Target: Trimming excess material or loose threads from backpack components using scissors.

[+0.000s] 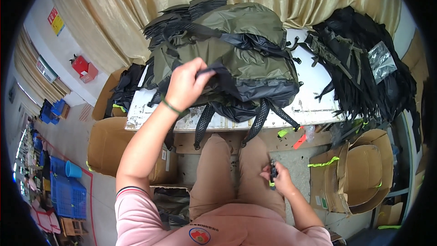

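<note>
White surface before a gold curtain | your left hand pinches a black strap on the stacked green backpack, lifting it clear | your right hand grips a small black tool at your lap.

an olive-green backpack with black trim lies on its side on top of a stack of like packs at the near edge of the white table, its black mesh shoulder straps hanging over the edge. a black strap end at its left side is lifted and pinched. a small black clip sits low, over the lap.
</note>
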Demonstrator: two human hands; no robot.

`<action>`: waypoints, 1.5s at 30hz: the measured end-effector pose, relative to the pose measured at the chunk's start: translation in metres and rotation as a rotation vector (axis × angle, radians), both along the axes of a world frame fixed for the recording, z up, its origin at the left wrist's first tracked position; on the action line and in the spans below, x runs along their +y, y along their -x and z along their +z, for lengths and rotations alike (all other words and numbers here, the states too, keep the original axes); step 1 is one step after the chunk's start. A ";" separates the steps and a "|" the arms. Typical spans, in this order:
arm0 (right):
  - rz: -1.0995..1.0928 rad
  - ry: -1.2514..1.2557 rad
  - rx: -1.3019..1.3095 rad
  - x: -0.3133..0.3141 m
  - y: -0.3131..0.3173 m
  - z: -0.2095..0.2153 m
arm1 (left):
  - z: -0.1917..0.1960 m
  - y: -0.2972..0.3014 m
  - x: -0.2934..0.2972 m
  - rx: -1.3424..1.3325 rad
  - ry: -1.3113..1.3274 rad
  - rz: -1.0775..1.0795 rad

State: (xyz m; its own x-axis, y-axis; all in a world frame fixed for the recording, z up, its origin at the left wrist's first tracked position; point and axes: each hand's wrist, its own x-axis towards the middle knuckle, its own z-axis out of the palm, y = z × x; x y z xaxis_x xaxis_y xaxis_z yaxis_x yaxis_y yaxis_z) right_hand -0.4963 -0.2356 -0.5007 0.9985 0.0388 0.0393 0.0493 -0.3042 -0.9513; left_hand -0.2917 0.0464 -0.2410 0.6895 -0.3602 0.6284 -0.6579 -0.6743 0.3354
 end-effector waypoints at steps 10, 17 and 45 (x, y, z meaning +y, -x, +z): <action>-0.137 -0.992 0.029 0.051 -0.014 0.096 | -0.079 0.150 -0.063 0.555 -0.141 -0.630; -0.043 -0.196 -0.018 -0.024 0.042 0.118 | -0.030 0.089 -0.093 0.625 0.073 -0.739; 0.505 0.163 0.366 -0.054 0.097 0.139 | -0.292 0.222 -0.286 0.558 -0.522 -1.696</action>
